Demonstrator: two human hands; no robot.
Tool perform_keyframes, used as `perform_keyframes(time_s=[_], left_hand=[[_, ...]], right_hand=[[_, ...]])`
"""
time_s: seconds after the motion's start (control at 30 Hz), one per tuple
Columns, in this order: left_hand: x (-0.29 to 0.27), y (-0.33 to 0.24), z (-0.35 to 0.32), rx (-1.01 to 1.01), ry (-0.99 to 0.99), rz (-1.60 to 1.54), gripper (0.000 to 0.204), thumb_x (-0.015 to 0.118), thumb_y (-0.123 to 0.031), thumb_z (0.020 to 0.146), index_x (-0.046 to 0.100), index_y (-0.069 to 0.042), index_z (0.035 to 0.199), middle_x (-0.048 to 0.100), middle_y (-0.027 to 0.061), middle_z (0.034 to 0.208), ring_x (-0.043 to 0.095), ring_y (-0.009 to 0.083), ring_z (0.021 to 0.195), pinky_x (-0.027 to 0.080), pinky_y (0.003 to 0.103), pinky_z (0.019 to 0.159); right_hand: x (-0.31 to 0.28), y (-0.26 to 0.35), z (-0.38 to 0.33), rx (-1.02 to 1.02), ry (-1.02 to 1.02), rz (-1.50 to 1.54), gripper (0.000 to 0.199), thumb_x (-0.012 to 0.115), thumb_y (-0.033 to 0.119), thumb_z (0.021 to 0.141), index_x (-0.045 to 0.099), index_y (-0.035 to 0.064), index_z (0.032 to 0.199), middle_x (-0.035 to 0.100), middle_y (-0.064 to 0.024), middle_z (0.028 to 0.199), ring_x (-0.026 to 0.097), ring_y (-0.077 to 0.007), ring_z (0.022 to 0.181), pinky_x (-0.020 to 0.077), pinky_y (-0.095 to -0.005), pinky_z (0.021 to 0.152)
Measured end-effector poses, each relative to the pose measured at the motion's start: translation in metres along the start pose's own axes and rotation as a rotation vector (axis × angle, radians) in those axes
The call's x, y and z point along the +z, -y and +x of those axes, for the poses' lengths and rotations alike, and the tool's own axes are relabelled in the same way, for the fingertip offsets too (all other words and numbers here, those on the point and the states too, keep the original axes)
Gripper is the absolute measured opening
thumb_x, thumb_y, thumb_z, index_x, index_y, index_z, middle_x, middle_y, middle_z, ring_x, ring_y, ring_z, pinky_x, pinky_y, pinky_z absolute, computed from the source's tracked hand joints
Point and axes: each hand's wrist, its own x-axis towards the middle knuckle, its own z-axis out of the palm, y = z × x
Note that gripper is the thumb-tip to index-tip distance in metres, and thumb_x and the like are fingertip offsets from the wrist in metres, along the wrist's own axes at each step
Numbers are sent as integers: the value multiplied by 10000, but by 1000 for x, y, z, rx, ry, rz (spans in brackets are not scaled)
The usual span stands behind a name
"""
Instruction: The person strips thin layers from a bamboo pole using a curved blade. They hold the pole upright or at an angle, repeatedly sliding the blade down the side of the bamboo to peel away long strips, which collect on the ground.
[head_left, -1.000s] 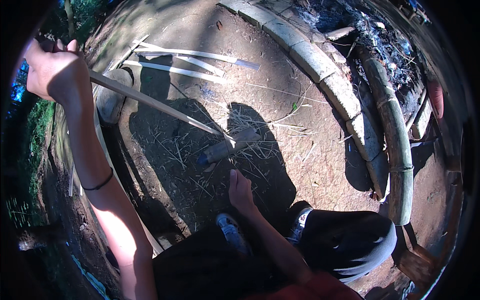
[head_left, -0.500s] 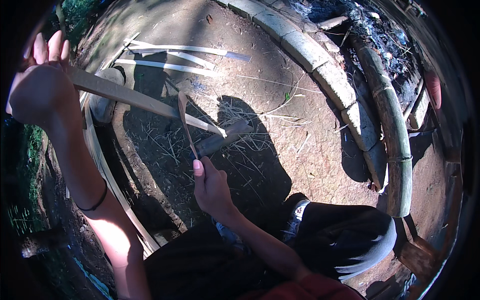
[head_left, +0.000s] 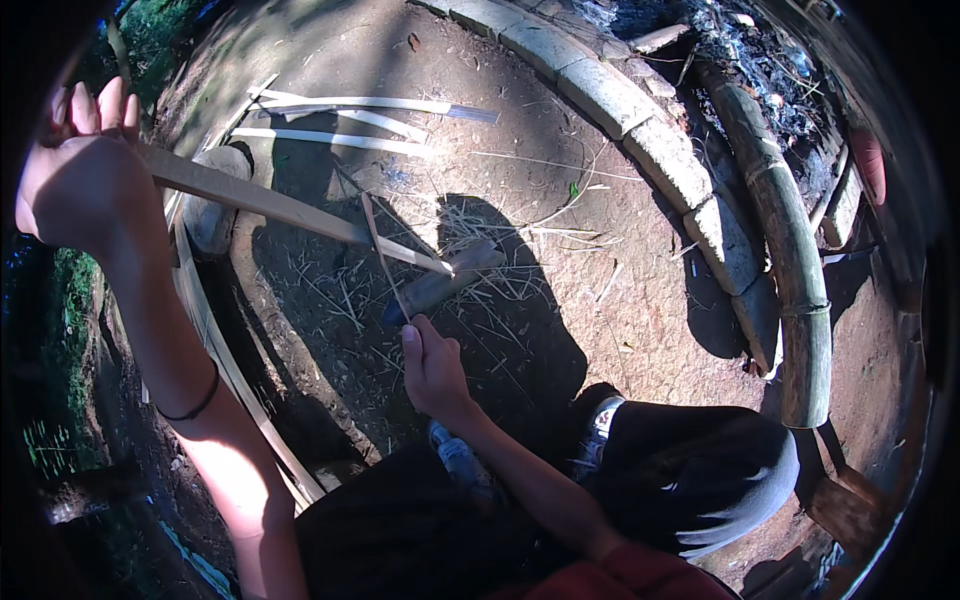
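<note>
My left hand (head_left: 95,190), raised at the far left, grips one end of a long bamboo strip (head_left: 270,203). The strip slants down to the right, and its pale far end rests on a short log (head_left: 455,275) lying on the ground. My right hand (head_left: 437,370) is closed around a knife; its handle is hidden in my fist. The narrow blade (head_left: 380,250) points away from me and crosses the strip near its lower part. Whether its edge touches the strip I cannot tell. Thin shavings (head_left: 490,225) lie scattered around the log.
Several pale split strips (head_left: 340,137) lie on the ground beyond, near a rounded stone (head_left: 213,200). A curved row of stone blocks (head_left: 610,95) borders an ash-filled fire pit (head_left: 770,60) at the right. A thick bamboo pole (head_left: 800,300) lies beside it.
My right hand has shifted slightly right and nearer to me, and the knife blade has turned to look thinner. The left hand and the strip have barely moved.
</note>
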Motion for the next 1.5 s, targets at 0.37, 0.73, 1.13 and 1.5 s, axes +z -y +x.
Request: perform_keyframes(time_s=[0.37,0.73,1.13,1.5], left_hand=[[91,-47,-18,-198,-531,14,428,518,-305,944,500,69,1150,539,145,1097,618,364,1039,500,491,934],[68,-35,-5,-242,-548,-38,260,453,-183,933,549,49,1003,590,146,993,596,342,1003,475,419,908],[-56,26,59,265,264,508,248,550,-186,934,529,56,984,598,138,889,661,288,747,560,431,712],[-16,18,12,26,-197,101,278,518,-88,928,487,70,1155,561,175,1105,574,299,987,507,412,856]], right_hand=[[-16,-41,-6,70,-87,-186,284,432,256,1020,467,17,872,485,-196,583,515,-426,552,363,-491,529],[-25,-93,-27,120,-74,-279,330,435,279,1019,479,1,846,540,-219,619,556,-454,619,391,-516,561],[-22,-60,-15,708,-45,684,601,303,590,994,409,91,676,393,-7,496,378,-89,359,324,-262,328],[-15,-2,-21,44,5,-67,386,405,282,1033,480,-5,785,451,-132,543,495,-261,459,360,-374,474]])
